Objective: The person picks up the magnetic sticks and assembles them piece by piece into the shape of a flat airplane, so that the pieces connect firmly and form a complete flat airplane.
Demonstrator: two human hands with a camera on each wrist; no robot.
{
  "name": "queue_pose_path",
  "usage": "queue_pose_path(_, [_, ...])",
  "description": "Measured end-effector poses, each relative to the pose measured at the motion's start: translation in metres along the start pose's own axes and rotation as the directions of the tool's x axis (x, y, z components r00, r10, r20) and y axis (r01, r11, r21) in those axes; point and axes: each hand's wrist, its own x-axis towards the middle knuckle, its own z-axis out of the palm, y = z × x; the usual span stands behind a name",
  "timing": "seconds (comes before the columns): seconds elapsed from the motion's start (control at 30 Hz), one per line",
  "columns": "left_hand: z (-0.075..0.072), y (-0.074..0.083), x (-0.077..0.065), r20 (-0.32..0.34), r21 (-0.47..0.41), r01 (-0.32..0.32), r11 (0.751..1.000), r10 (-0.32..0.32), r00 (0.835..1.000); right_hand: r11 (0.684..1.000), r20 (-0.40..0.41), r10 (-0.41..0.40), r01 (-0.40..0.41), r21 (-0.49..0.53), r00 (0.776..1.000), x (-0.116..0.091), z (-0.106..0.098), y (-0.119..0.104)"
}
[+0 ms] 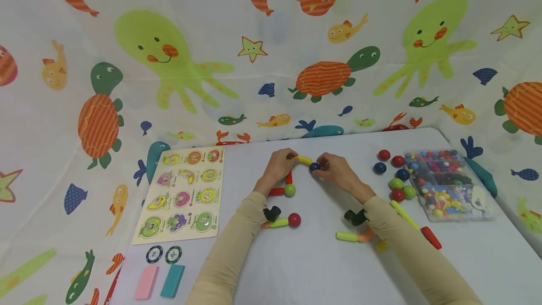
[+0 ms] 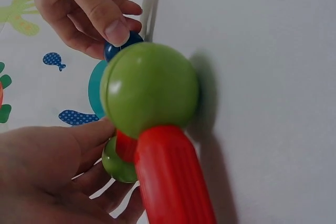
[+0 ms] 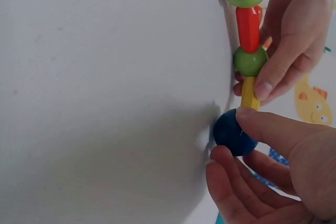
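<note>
My right hand (image 1: 338,173) pinches a dark blue ball (image 3: 231,134) between thumb and fingers. The ball meets the end of a yellow stick (image 3: 250,93). At the stick's other end is a green ball (image 3: 250,60); my left hand (image 1: 277,168) grips around this joint, its thumb against the yellow stick. A red stick (image 3: 248,29) runs from that ball to a second green ball (image 1: 290,190), nearer me on the table. Another red stick (image 2: 173,177) sticks out of the second green ball, toward the left. The left fingertips are partly hidden behind the pieces.
Nearer me lie a red ball (image 1: 294,220) with a lime stick (image 1: 278,222), and another lime stick (image 1: 347,236) joined to an orange one. Loose balls (image 1: 396,183) and a clear bead box (image 1: 455,185) are at right. A fruit puzzle board (image 1: 179,194) lies left.
</note>
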Motion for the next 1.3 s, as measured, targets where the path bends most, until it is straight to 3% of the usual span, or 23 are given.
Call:
queue_pose_path(0.33, [0.001,0.001,-0.009,0.040,0.023,-0.045,0.999,0.044,0.998,1.000,0.002,0.017,-0.017,-0.007,1.000,-0.007,0.000,0.003])
queue_pose_path(0.7, [-0.006,0.009,-0.034,-0.025,0.066,-0.111,0.992,0.112,0.993,1.000,-0.024,0.023,-0.023,-0.019,0.999,-0.016,-0.008,0.010])
queue_pose_path(1.3, [-0.022,-0.015,-0.072,-0.076,0.028,-0.108,0.994,0.110,0.991,0.998,-0.119,0.011,-0.017,-0.055,0.993,-0.067,-0.048,0.036])
